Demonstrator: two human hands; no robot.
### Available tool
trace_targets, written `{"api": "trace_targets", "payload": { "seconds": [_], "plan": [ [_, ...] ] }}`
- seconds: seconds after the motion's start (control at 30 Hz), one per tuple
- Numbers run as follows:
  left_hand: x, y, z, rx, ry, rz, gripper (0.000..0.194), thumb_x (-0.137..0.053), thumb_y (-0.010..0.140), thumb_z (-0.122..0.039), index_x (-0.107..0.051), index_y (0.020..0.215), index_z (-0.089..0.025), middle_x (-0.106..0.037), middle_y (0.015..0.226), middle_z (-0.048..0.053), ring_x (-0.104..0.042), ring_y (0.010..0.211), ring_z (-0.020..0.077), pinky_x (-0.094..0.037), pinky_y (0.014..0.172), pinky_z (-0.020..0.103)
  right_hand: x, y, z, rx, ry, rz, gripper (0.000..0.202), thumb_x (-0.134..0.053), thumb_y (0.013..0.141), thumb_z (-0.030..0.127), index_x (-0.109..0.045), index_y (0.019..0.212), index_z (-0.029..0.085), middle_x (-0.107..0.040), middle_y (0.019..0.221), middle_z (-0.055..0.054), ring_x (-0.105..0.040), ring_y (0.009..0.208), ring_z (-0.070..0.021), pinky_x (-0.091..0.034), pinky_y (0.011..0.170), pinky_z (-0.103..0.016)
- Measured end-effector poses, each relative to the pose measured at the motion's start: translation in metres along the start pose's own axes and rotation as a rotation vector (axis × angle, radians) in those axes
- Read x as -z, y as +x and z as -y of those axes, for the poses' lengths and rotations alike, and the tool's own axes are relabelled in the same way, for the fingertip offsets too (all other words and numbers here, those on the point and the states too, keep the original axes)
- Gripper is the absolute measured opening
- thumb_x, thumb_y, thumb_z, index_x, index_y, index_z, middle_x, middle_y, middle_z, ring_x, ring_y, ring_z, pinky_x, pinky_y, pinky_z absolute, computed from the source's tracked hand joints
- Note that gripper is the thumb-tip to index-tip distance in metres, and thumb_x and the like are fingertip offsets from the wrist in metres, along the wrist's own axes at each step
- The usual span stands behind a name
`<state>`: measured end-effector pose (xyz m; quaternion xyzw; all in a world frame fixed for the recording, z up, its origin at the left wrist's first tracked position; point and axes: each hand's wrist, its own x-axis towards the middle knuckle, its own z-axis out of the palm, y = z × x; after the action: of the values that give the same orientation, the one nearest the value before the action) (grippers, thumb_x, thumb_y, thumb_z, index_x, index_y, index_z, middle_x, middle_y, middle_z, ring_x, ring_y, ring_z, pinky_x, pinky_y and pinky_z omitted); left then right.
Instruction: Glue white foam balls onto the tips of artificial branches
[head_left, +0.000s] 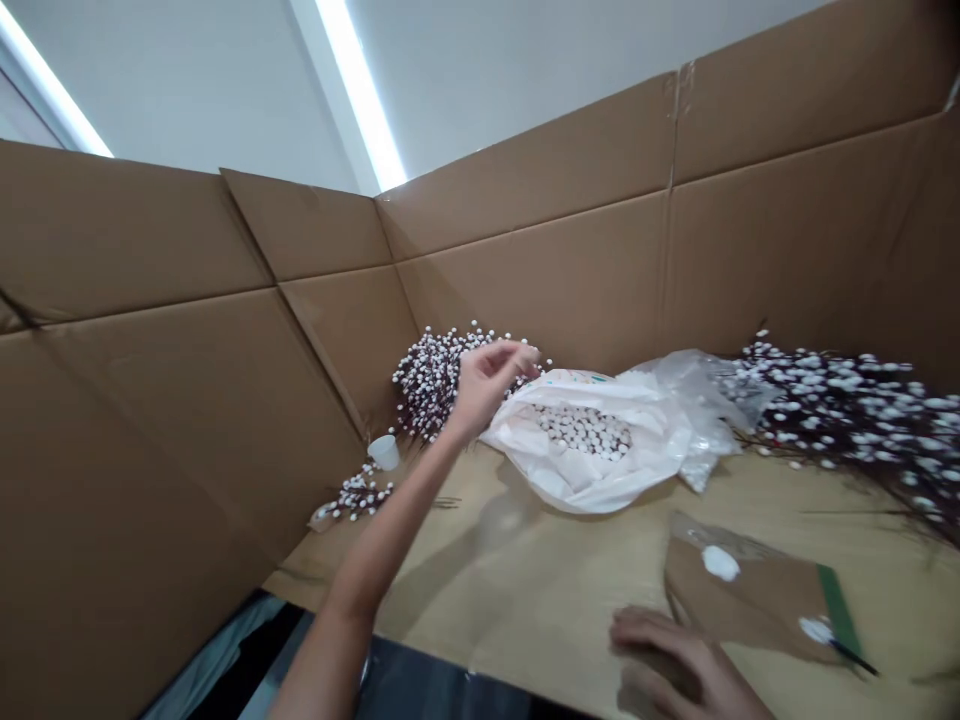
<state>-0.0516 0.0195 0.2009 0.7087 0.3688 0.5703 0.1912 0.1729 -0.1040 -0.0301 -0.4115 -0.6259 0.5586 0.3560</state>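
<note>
My left hand (491,378) is raised in front of a bushy bunch of dark stems with white berries (429,385), at the left end of a white plastic bag (592,495). Its fingers are curled together and slightly blurred; anything between them is too small to make out. The bag lies open, with many loose white berries (589,432) inside. Low in the view, my right hand (679,665) rests over the table with thumb and fingers apart and nothing visible in them. Beside it lies a brown cardboard piece (739,595) bearing white paste blobs (721,563).
A thin dark stick (855,658) lies across the cardboard's green edge strip (838,610). On the left stand a white cup (384,452) and a small berry sprig (360,497). More berry stems (847,410) spread at right. Cardboard walls (532,260) enclose the table (480,570).
</note>
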Motion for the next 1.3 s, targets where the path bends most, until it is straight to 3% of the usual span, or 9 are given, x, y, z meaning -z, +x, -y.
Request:
{"api": "trace_targets", "payload": {
  "seconds": [0.1,0.23,0.4,0.53,0.73,0.93,1.1,1.2,1.3],
  "plan": [
    [-0.038,-0.053,-0.045,0.037,-0.288,0.133,0.016,-0.071,0.075,-0.034,-0.072,0.073,-0.019,-0.065,0.055,0.000,-0.060,0.049,0.0104,-0.051,0.052,0.024,-0.009,-0.006,0.012,-0.003,0.187,-0.061,0.048,-0.065,0.069,0.062,-0.075,0.093,0.022,-0.070,0.107,-0.014,-0.059,0.109,-0.0360,-0.035,0.104,-0.055],
    [-0.069,-0.072,-0.076,0.042,-0.653,0.011,0.022,-0.072,0.072,-0.044,-0.071,0.072,-0.022,-0.054,0.041,-0.005,-0.050,0.037,0.0075,-0.044,0.040,0.022,-0.036,-0.010,0.034,0.031,0.643,-0.041,0.056,-0.058,0.075,0.066,-0.069,0.106,0.021,-0.068,0.114,-0.012,-0.056,0.117,-0.0283,-0.031,0.109,-0.046],
    [-0.105,-0.075,-0.077,0.054,-0.561,0.001,0.027,-0.075,0.067,-0.048,-0.071,0.070,-0.021,-0.054,0.042,-0.004,-0.048,0.037,0.0076,-0.040,0.038,0.021,-0.077,-0.020,0.052,-0.076,1.105,0.165,0.059,-0.053,0.075,0.070,-0.064,0.112,0.025,-0.068,0.111,-0.007,-0.060,0.110,-0.0214,-0.034,0.107,-0.042],
    [-0.123,-0.085,-0.054,0.001,-0.309,0.027,0.022,-0.078,0.064,-0.039,-0.072,0.068,-0.018,-0.062,0.047,-0.001,-0.054,0.040,0.0095,-0.041,0.042,0.021,-0.073,-0.035,0.062,-0.057,1.268,0.334,0.069,-0.048,0.078,0.071,-0.054,0.123,0.019,-0.068,0.112,-0.013,-0.065,0.103,-0.0238,-0.036,0.103,-0.044],
    [-0.118,-0.103,0.024,0.085,0.021,0.092,0.021,-0.071,0.071,-0.040,-0.071,0.066,-0.020,-0.059,0.044,-0.002,-0.053,0.039,0.0118,-0.039,0.043,0.022,0.003,-0.067,0.071,0.050,1.062,0.149,0.061,-0.050,0.084,0.060,-0.057,0.119,0.011,-0.074,0.086,-0.015,-0.072,0.076,-0.0220,-0.053,0.073,-0.035],
    [-0.103,-0.122,0.095,-0.004,0.374,0.172,0.029,-0.056,0.082,-0.044,-0.068,0.068,-0.021,-0.065,0.057,0.000,-0.055,0.049,0.0148,-0.040,0.051,0.025,0.101,-0.088,0.077,0.240,0.537,-0.468,0.024,-0.073,0.074,0.036,-0.070,0.085,0.015,-0.072,0.073,-0.006,-0.066,0.065,-0.0152,-0.053,0.066,-0.028],
    [-0.098,-0.124,0.114,-0.092,0.519,0.267,0.041,-0.043,0.089,-0.043,-0.054,0.058,-0.018,-0.051,0.050,-0.001,-0.045,0.047,0.0113,-0.033,0.051,0.023,0.192,-0.056,0.058,0.287,0.207,-0.940,0.039,-0.077,0.060,0.047,-0.067,0.080,0.016,-0.069,0.072,-0.005,-0.063,0.065,-0.0156,-0.053,0.062,-0.028],
    [-0.096,-0.126,0.117,-0.120,0.519,0.282,0.042,-0.044,0.088,-0.040,-0.049,0.053,-0.017,-0.043,0.046,-0.003,-0.041,0.044,0.0097,-0.029,0.050,0.023,0.241,-0.025,0.049,0.222,-0.177,-1.196,0.047,-0.055,0.072,0.058,-0.062,0.089,0.015,-0.068,0.083,-0.010,-0.064,0.069,-0.0199,-0.054,0.062,-0.034],
    [-0.096,-0.130,0.120,-0.177,0.534,0.300,0.041,-0.043,0.089,-0.036,-0.046,0.053,-0.017,-0.042,0.045,-0.003,-0.041,0.043,0.0090,-0.028,0.050,0.022,0.277,0.001,0.054,0.168,-0.418,-1.304,0.046,-0.050,0.078,0.047,-0.058,0.107,0.011,-0.065,0.100,-0.016,-0.063,0.079,-0.0245,-0.051,0.076,-0.043]
  ]
}}
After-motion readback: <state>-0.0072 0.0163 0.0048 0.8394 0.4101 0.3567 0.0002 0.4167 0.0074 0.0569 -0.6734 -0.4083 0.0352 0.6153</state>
